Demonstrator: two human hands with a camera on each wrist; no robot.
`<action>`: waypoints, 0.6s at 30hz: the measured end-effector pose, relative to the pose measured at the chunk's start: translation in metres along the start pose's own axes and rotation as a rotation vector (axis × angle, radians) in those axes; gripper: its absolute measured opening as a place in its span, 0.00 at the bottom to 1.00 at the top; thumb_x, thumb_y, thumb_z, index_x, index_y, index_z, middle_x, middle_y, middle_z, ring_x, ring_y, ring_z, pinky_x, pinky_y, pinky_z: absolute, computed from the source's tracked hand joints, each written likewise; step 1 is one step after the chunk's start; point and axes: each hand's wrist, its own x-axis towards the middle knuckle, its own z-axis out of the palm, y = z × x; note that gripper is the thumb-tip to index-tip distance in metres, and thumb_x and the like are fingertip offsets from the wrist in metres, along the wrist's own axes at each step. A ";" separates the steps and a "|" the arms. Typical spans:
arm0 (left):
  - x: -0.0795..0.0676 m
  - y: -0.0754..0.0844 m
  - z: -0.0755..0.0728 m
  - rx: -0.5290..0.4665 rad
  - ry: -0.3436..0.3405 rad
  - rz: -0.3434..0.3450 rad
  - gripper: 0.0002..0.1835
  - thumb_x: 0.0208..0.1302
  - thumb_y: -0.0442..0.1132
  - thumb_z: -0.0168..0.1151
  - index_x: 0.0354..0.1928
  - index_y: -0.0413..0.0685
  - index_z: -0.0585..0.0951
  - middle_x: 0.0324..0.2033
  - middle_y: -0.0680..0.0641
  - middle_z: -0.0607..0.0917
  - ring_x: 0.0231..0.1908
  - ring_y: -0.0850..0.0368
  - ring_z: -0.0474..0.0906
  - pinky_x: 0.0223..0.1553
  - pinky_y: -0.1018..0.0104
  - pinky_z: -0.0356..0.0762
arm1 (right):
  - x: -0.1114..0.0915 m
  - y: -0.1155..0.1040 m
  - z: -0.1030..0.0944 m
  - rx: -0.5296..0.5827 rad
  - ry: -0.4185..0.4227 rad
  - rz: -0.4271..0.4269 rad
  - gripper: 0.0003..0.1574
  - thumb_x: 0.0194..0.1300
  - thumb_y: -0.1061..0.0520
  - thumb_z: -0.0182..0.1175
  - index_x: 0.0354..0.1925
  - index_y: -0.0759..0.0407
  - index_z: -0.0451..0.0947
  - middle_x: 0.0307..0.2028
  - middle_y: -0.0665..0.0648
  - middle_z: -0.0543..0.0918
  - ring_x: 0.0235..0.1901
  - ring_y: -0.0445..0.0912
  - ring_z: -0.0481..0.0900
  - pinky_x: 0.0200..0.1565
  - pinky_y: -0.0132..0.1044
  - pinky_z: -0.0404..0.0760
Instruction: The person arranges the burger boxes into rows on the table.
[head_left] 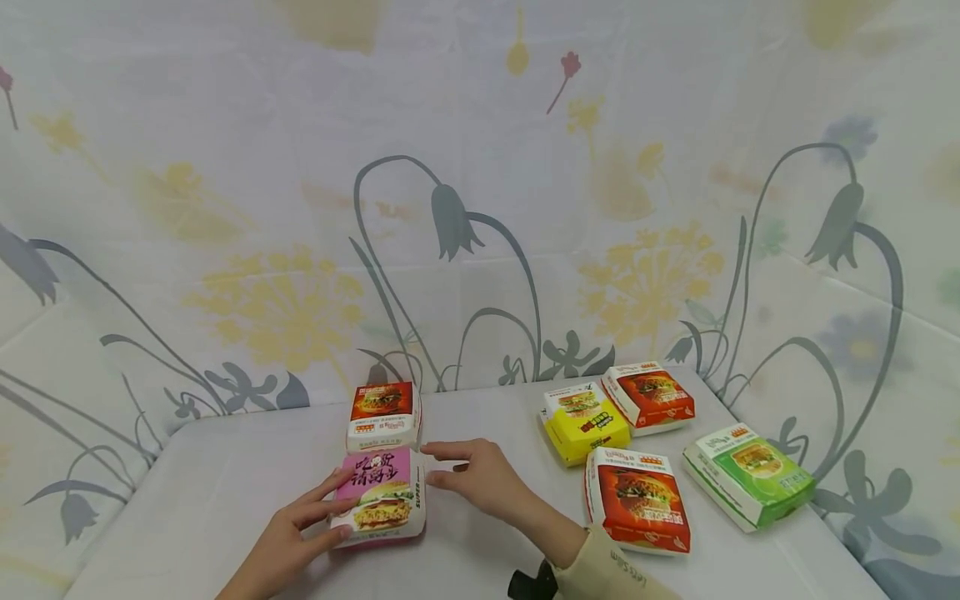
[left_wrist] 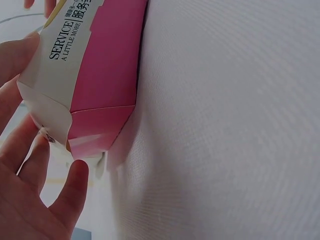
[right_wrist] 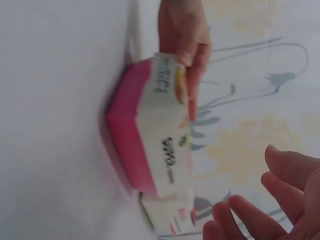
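Note:
A pink and white burger box (head_left: 382,496) with a burger picture lies on the table in front of me. At its left edge is my left hand (head_left: 288,533), fingers loosely extended and touching the box. The left wrist view shows that hand's fingertips (left_wrist: 27,47) at the box's white upper part, with the lowest finger standing apart from it. On the other side hovers my right hand (head_left: 483,479), index finger and thumb apart near the box's right edge, nothing between them. Directly behind the pink box sits a red and white burger box (head_left: 384,412), close against it.
To the right lie a yellow burger box (head_left: 585,423), a red box (head_left: 648,396) at the back, another red box (head_left: 637,500) nearer me and a green box (head_left: 748,475). A flower-printed cloth (head_left: 480,317) rises behind the white table (head_left: 210,475).

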 end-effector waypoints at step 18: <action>-0.001 0.002 0.000 -0.022 -0.005 -0.007 0.18 0.61 0.51 0.71 0.53 0.61 0.86 0.70 0.54 0.70 0.72 0.42 0.56 0.64 0.37 0.62 | -0.007 -0.012 -0.075 0.063 0.115 -0.007 0.26 0.67 0.50 0.66 0.61 0.54 0.80 0.59 0.57 0.81 0.54 0.51 0.82 0.54 0.46 0.80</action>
